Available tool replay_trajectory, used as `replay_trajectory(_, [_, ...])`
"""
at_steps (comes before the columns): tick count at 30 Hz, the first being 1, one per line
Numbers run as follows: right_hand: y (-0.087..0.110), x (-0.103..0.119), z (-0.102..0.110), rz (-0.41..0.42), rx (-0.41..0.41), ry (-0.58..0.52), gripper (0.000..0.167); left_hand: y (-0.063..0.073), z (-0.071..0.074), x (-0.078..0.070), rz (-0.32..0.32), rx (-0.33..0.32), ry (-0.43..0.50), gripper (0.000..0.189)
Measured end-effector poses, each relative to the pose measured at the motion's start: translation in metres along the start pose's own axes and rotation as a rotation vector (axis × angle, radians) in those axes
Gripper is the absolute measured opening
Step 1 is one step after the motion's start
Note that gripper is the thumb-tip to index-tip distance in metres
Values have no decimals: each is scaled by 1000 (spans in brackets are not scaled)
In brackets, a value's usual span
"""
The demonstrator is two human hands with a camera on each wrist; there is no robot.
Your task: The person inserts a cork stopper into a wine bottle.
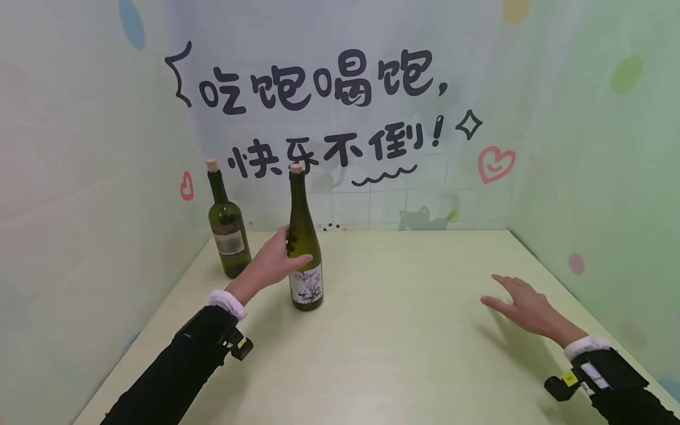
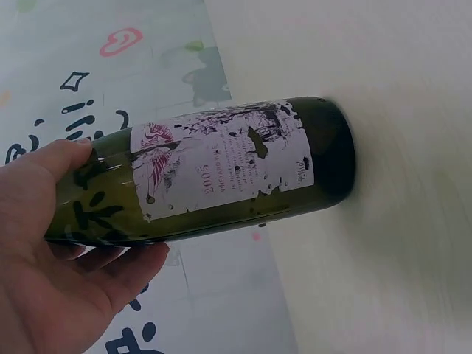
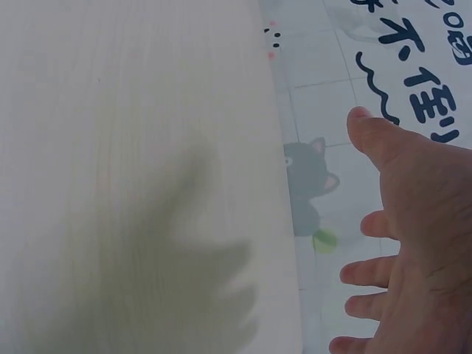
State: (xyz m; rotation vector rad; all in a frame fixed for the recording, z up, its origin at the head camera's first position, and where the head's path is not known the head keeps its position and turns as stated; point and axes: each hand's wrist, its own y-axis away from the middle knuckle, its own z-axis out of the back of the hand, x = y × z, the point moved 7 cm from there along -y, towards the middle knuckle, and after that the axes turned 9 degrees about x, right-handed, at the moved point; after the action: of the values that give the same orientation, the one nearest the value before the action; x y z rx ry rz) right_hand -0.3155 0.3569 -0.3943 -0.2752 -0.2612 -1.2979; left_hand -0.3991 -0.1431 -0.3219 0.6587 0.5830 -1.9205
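Note:
My left hand (image 1: 272,260) is at a tall green wine bottle (image 1: 303,236), thumb across its near side and fingers round the left side. The bottle stands upright on the table with a cork in its neck. In the left wrist view, thumb and fingers lie on opposite sides of the glass, above a worn white label (image 2: 228,162) with pink print. My right hand (image 1: 531,307) hovers above the right part of the table, fingers spread and holding nothing; the right wrist view shows its thumb and fingertips (image 3: 366,273) apart.
A second corked green wine bottle (image 1: 229,233) with a dark and pale label stands behind my left forearm, near the left wall. The pale table (image 1: 404,330) runs back to a printed wall sheet (image 1: 340,29), with green-tinted walls on both sides.

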Motion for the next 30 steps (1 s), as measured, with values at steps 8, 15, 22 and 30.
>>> replay_trajectory(8, [3, -9, 1, -40, -3, -37, 71, -13, 10, 11, 43, 7, 1, 87])
replay_trajectory(15, [6, -18, 0, -54, 4, -50, 73, -24, 20, 17, 60, 1, -11, 87])
replay_trajectory(22, [6, -22, -4, -52, 4, -37, 72, -37, 30, 31, 94, 21, -19, 84])
replay_trajectory(30, [4, -19, -4, -39, -10, -24, 70, -49, 46, 45, 165, 49, -61, 87])
